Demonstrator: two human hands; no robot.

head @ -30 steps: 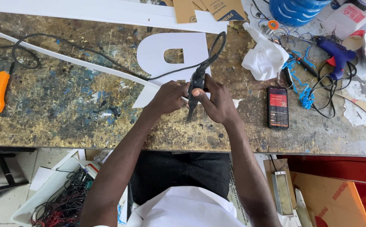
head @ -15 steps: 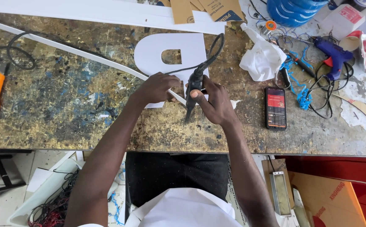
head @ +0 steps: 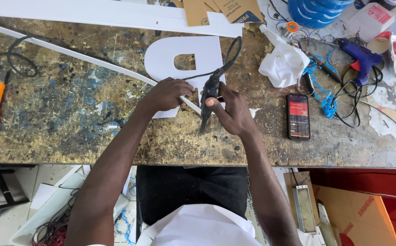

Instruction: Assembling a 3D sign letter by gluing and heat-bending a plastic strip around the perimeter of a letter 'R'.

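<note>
Right hand (head: pixel 232 109) gripping a black corded tool (head: pixel 208 98), tip down on the tabletop (head: pixel 70 123). Left hand (head: pixel 168 93) closed over a thin white strip (head: pixel 84 58), beside a white cut-out letter (head: pixel 179 57).

Lighting even and bright, daylight in character, coming from above. Shadows soft and short under the hands and the white cloth (head: pixel 283 64). Mild sheen on the worn workbench (head: pixel 70 123) surface; slight glare on the phone (head: pixel 298 116) screen. Focus sharp across the centre. Slight wide-angle bending at the frame edges. No motion blur noted.
</note>
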